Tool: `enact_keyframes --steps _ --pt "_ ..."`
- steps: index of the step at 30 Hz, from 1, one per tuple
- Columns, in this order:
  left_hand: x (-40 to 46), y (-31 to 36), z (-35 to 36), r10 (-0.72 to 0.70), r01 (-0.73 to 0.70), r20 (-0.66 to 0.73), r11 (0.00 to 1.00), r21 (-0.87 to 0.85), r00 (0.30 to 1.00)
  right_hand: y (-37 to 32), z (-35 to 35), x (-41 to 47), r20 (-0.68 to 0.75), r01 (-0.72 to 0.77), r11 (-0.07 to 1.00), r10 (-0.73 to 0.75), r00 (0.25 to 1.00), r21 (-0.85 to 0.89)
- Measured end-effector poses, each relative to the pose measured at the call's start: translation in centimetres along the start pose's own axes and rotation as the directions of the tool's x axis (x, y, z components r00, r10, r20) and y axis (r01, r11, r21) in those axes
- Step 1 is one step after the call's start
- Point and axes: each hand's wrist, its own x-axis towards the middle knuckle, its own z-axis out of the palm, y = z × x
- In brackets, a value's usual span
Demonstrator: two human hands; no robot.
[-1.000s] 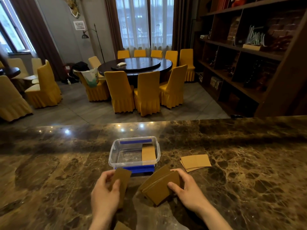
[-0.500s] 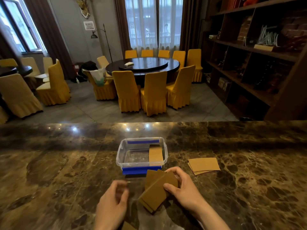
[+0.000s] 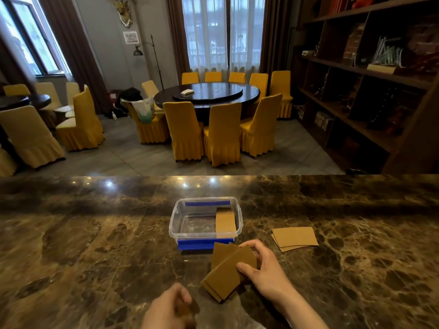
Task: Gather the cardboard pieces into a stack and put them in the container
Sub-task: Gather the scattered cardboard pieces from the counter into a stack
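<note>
A clear plastic container [image 3: 173,224] with blue tape strips stands on the marble counter, with one brown cardboard piece [image 3: 225,222] leaning inside at its right. My right hand [image 3: 263,269] grips a fanned bunch of cardboard pieces [image 3: 225,271] just in front of the container. My left hand [image 3: 166,307] is at the bottom edge, fingers curled around a small brown piece that is blurred. A small pile of cardboard pieces [image 3: 294,237] lies flat on the counter to the right of the container.
The dark marble counter [image 3: 95,245] stretches wide to both sides, with its far edge just behind the container. Beyond it are a round dining table [image 3: 209,93] with yellow chairs and a wooden shelf unit [image 3: 370,91] at the right.
My left hand has pulled back toward me and down to the frame's bottom edge. The bunch in my right hand has shifted closer to the container and gained a piece. The view has drifted.
</note>
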Motion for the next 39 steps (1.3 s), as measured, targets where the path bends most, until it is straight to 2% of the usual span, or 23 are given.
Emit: enact_keyframes --steps 1,4,6,9,13,16,21,23,26,28,35,39 --pt "0.3 0.7 0.0 0.008 -0.01 -0.091 1.0 -0.025 0.996 0.0 -0.4 -0.2 0.0 0.004 1.0 -0.004 1.0 0.0" --pt "0.8 1.8 -0.9 0.079 -0.179 -0.367 0.952 -0.247 0.927 -0.4 -0.7 -0.4 0.034 0.033 0.999 -0.033 0.999 -0.012" --pt "1.6 3.2 -0.9 0.131 -0.291 -0.422 0.894 -0.342 0.897 -0.8 -0.8 -0.4 0.057 0.042 0.999 -0.041 0.997 -0.005" --pt "1.8 5.3 0.4 0.218 -0.364 -0.329 0.788 -0.497 0.919 -1.4 -0.5 -0.8 0.067 0.059 0.998 -0.06 0.996 0.016" --pt "1.8 6.7 2.2 0.32 -0.433 -0.298 0.738 -0.517 0.9 -1.3 -1.2 -0.9 0.022 0.052 0.995 -0.054 0.998 0.087" --pt "1.6 7.4 2.8 0.341 -0.425 -0.256 0.687 -0.589 0.905 -1.1 -1.7 -1.2 0.05 0.011 0.98 -0.021 0.999 0.196" --pt "1.3 7.3 3.5 0.372 -0.375 -0.145 0.68 -0.63 0.917 -0.4 -2.6 -1.5 0.063 0.012 0.971 -0.028 0.998 0.237" --pt "1.1 7.0 3.7 0.397 -0.375 -0.088 0.737 -0.563 0.913 0.0 -3.0 -1.7 0.067 0.02 0.968 -0.038 0.997 0.252" --pt "1.0 6.4 4.2 0.371 -0.339 0.02 0.868 -0.363 0.928 0.5 -3.4 -1.8 0.042 0.05 0.976 -0.06 0.997 0.213" --pt "1.1 6.2 4.5 0.352 -0.327 0.053 0.907 -0.264 0.934 0.9 -3.5 -1.8 0.025 0.061 0.981 -0.066 0.997 0.186" --pt "2.2 8.6 6.1 0.405 -0.387 0.093 0.907 -0.167 0.91 0.6 -6.2 -2.6 -0.014 -0.016 0.969 0.02 1.0 0.248" --pt "3.4 12.5 7.6 0.467 -0.444 0.18 0.883 -0.155 0.866 0.5 -9.9 -2.4 -0.233 -0.039 0.982 0.082 0.969 0.184"
